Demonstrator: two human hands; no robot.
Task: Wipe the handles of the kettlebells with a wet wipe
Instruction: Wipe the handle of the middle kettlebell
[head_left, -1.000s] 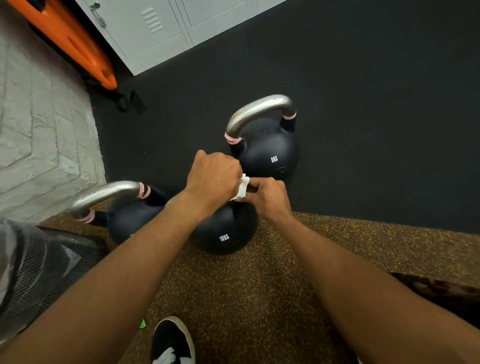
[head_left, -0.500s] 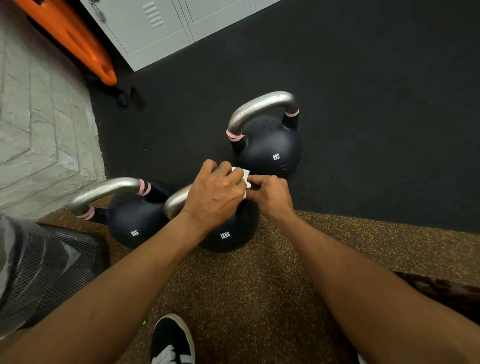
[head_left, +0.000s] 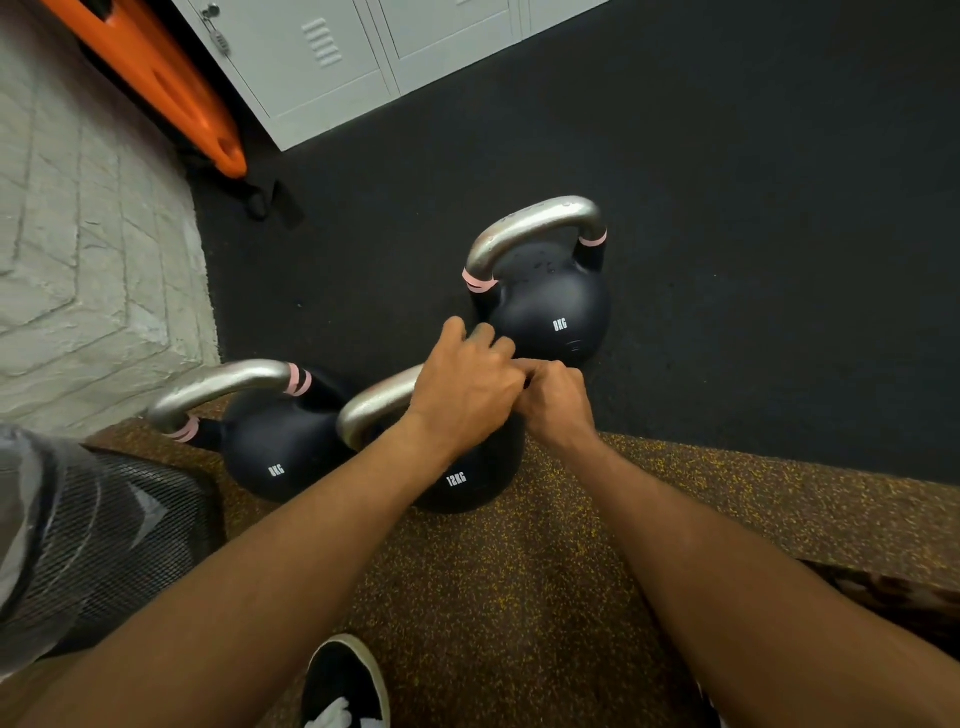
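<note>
Your left hand (head_left: 467, 389) is curled over the right end of the handle (head_left: 374, 408) of the middle bell (head_left: 467, 483), thumb sticking up toward the far side. Your right hand (head_left: 558, 402) is also curled and pressed knuckle to knuckle against the left one, at the handle's far corner. What it grips, if anything, is hidden between the two hands, and so is the wipe.

The middle bell, marked 12KG, stands on the speckled mat (head_left: 519, 597) at its edge. The left bell (head_left: 275, 447), marked 8KG, stands just beside it, with pink bands on its silver grip. The far bell (head_left: 550, 317), also 8KG, stands on the black floor (head_left: 727, 208) just past your hands, upright, its grip arching away from you.

Your shoe (head_left: 343, 680) shows at the bottom edge. A brick wall (head_left: 78, 260) runs along the left, with an orange board (head_left: 156, 78) and grey lockers (head_left: 322, 62) at the top.
</note>
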